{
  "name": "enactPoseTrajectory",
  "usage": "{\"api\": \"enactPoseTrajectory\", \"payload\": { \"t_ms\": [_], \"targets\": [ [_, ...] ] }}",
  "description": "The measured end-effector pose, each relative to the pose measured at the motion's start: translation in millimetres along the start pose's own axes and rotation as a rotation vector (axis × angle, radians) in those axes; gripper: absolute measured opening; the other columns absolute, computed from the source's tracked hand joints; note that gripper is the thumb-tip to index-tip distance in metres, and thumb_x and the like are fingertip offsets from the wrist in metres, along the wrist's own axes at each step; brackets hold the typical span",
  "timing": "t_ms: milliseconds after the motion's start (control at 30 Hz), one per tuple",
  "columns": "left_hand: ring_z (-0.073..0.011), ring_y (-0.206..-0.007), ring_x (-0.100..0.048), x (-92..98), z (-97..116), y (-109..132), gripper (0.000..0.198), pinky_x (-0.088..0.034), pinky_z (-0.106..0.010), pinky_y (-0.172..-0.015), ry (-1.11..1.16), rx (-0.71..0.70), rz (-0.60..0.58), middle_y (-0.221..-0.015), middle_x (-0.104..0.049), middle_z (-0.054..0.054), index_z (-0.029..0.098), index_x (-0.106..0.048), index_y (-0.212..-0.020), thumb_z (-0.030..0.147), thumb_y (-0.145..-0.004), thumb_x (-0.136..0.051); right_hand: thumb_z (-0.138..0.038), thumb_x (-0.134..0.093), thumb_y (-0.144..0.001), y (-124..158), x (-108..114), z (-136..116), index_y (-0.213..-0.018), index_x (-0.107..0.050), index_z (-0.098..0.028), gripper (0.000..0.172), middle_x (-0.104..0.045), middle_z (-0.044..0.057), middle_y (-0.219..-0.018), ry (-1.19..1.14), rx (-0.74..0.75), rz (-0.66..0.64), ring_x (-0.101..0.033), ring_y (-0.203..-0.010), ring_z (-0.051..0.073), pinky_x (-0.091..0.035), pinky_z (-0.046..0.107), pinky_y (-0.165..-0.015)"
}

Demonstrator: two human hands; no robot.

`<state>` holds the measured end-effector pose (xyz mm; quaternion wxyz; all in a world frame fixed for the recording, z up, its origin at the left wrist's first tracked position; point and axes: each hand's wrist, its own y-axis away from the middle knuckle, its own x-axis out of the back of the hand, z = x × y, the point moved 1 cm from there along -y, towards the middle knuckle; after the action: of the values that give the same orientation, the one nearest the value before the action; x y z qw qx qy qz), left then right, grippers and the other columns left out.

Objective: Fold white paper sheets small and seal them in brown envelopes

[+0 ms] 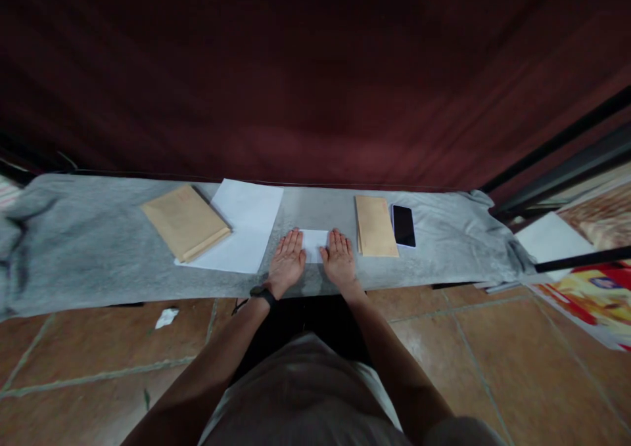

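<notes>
A small folded white paper [314, 244] lies on the grey cloth [98, 262] in front of me. My left hand [286, 261] rests flat on its left side, fingers stretched out. My right hand [339, 258] lies flat on its right side, fingers out too. A black band sits on my left wrist. Left of the hands lies a stack of white sheets [244, 232], with a stack of brown envelopes [185, 222] partly on top of it. To the right lies another stack of brown envelopes [375, 225], with a black phone [403, 225] beside it.
A dark red curtain hangs behind the cloth-covered surface. Below is a brown tiled floor with a crumpled white scrap [166, 316]. At the right are black bars, a white sheet [552, 238] and a colourful printed sheet [601, 295].
</notes>
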<state>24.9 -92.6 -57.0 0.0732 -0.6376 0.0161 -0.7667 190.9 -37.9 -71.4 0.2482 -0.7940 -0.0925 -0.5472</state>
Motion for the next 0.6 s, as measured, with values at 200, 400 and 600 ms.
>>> {"api": "enactPoseTrajectory", "payload": {
  "t_ms": [200, 400, 600],
  "targets": [
    [-0.0287, -0.154, -0.024, 1.4, 1, 0, 0.074, -0.020, -0.045, -0.126, -0.025, -0.024, -0.029, -0.163, -0.030, -0.020, 0.001, -0.031, -0.155, 0.051, -0.101, -0.031, -0.024, -0.042, -0.101, -5, 19, 2, -0.146, -0.047, -0.007, 0.049, -0.060, 0.022, -0.138, -0.030, -0.243, 0.040, -0.056, -0.127, 0.031, -0.042, 0.047, -0.108],
    [-0.0308, -0.154, -0.022, 2.3, 0, 0, 0.087, -0.017, -0.045, -0.126, -0.031, -0.048, -0.021, -0.163, -0.028, -0.023, -0.002, -0.030, -0.155, 0.064, -0.098, -0.032, -0.017, -0.053, -0.090, -21, 33, 2, -0.130, -0.059, -0.010, 0.041, -0.068, 0.020, -0.120, -0.377, -0.598, -0.098, -0.066, -0.111, 0.029, -0.050, 0.038, -0.096],
    [-0.0352, -0.154, -0.020, 4.9, 3, 2, 0.097, -0.016, -0.052, -0.125, -0.032, -0.071, -0.042, -0.163, -0.027, -0.025, 0.003, -0.034, -0.154, 0.073, -0.089, -0.045, -0.014, -0.059, -0.078, -28, 31, 15, -0.101, -0.069, -0.017, 0.025, -0.074, 0.006, -0.089, -0.695, -0.654, -0.074, -0.069, -0.091, 0.023, -0.053, 0.034, -0.085]
  ]
}}
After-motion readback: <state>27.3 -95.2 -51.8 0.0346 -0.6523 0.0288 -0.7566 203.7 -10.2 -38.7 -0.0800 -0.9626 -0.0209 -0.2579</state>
